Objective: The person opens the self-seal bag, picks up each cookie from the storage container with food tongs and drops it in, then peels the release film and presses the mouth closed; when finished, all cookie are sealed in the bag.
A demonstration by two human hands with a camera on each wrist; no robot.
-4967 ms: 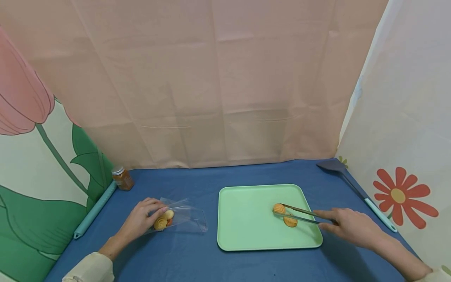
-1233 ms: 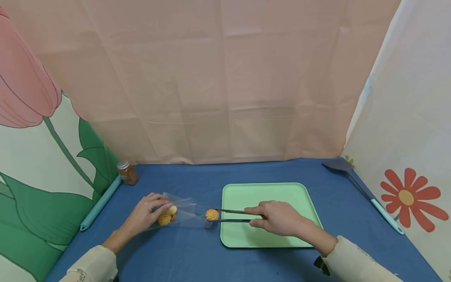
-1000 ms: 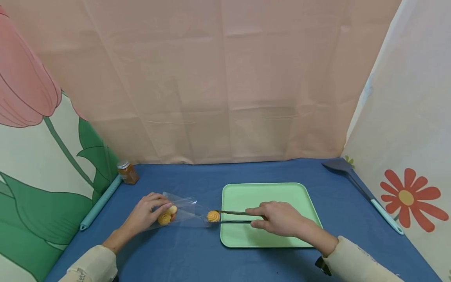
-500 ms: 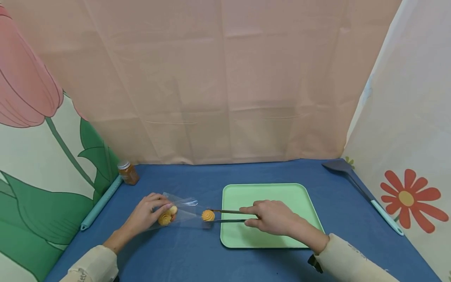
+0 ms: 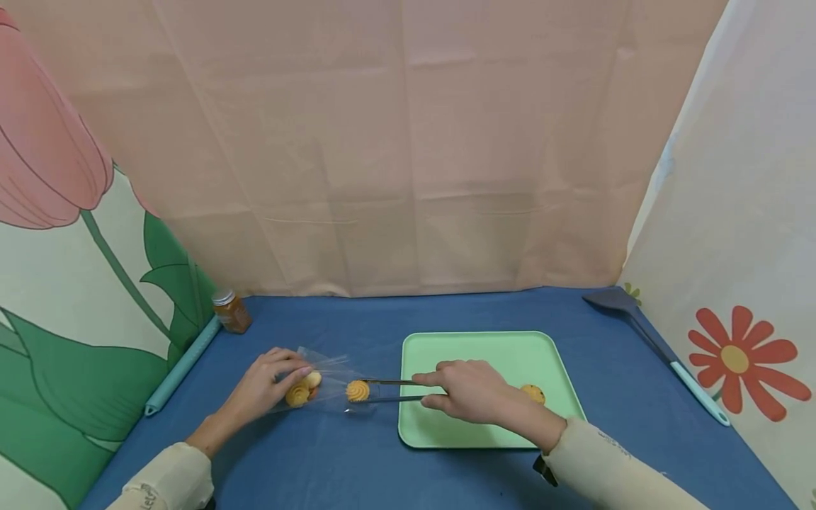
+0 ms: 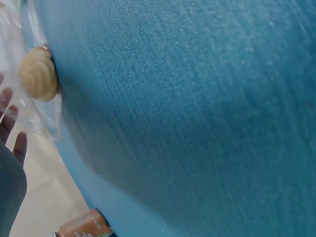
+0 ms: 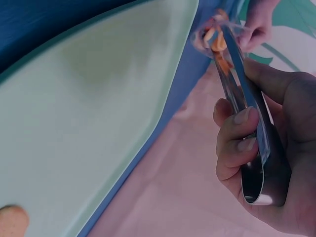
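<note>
My left hand (image 5: 270, 382) pinches a clear plastic bag (image 5: 333, 370) lying over the blue cloth. Several cookies sit inside near the fingers, among them a golden swirled cookie (image 5: 297, 395) and a pale cookie (image 5: 314, 380). Metal tongs (image 7: 269, 173) are gripped in my right hand (image 5: 478, 395), thumb on one arm and fingers round the other. Between the tong tips is another swirled cookie (image 5: 358, 390), at the bag's open end and apparently within it. On the light green tray (image 5: 459, 354), a round cookie (image 5: 533, 394) shows beyond my right forearm.
A jar (image 5: 232, 313) with a silver lid stands at the back left, beside a pale blue roll (image 5: 185, 365) along the left edge. The turner (image 5: 644, 336), dark with a light blue handle, lies along the right edge.
My right hand has carried the swirled cookie in the tongs leftward from the tray to the bag's mouth, sliding further left lately. The left hand keeps its hold on the bag.
</note>
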